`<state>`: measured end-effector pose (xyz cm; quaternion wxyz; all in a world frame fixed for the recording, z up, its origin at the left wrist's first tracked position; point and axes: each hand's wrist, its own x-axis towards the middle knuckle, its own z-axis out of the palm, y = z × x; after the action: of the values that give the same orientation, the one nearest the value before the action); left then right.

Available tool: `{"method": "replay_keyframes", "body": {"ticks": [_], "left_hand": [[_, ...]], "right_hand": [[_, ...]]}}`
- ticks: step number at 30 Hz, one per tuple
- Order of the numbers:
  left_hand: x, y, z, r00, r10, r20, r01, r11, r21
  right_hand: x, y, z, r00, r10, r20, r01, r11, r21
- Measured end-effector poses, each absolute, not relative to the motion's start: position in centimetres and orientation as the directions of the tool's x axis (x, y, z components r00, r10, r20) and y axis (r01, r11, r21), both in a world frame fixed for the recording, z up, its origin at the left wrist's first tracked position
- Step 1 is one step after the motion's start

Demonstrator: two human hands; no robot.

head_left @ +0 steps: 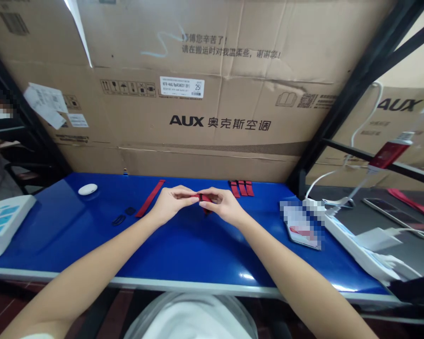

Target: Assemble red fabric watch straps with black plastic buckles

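Observation:
Between both hands, above the blue table, is a red strap with a small black piece on it. My left hand pinches its left end between thumb and fingers. From the other side, my right hand grips it the same way, partly hiding it. Left of my left hand lies a flat red strip. Beside that strip are a black buckle and another small black piece. Several short red straps with black fittings lie in a row behind my right hand.
A large cardboard panel stands along the table's back edge. To the right are a phone and a white power strip with cables. A white round object and a white device sit at the left.

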<state>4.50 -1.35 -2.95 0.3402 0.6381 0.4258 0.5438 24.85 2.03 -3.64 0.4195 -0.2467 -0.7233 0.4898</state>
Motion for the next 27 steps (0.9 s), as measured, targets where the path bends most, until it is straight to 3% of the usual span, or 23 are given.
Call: {"method": "replay_keyframes", "body": {"ticks": [6, 10, 14, 17, 20, 23, 27], "left_hand": [[2.6, -1.0, -2.1, 0.036, 0.923, 0.383, 0.314, -0.375, 0.872], [2.4, -1.2, -2.6, 0.186, 0.904, 0.384, 0.412, -0.427, 0.805], [2.8, -1.4, -3.8, 0.388, 0.831, 0.398, 0.547, -0.555, 0.627], [3.0, -1.4, -4.6, 0.516, 0.784, 0.344, 0.614, -0.619, 0.489], [3.0, -1.1, -5.5, 0.584, 0.742, 0.329, 0.627, -0.670, 0.398], [3.1, -0.5, -6.3, 0.561, 0.748, 0.354, 0.674, -0.661, 0.329], [4.0, 0.5, -7.1, 0.488, 0.784, 0.385, 0.746, -0.603, 0.282]], "right_hand": [[27.2, 3.4, -2.7, -0.626, 0.713, 0.316, 0.145, 0.504, -0.852], [27.5, 4.5, -3.2, -0.716, 0.637, 0.287, 0.240, 0.610, -0.755], [26.5, 6.1, -5.4, -0.741, 0.583, 0.335, 0.293, 0.728, -0.620], [25.3, 6.9, -7.0, -0.661, 0.639, 0.393, 0.415, 0.748, -0.518], [24.5, 6.7, -7.7, -0.538, 0.751, 0.383, 0.607, 0.660, -0.443], [24.4, 6.0, -7.8, -0.496, 0.801, 0.336, 0.703, 0.598, -0.386], [24.7, 5.1, -8.0, -0.562, 0.777, 0.285, 0.691, 0.630, -0.355]]}}
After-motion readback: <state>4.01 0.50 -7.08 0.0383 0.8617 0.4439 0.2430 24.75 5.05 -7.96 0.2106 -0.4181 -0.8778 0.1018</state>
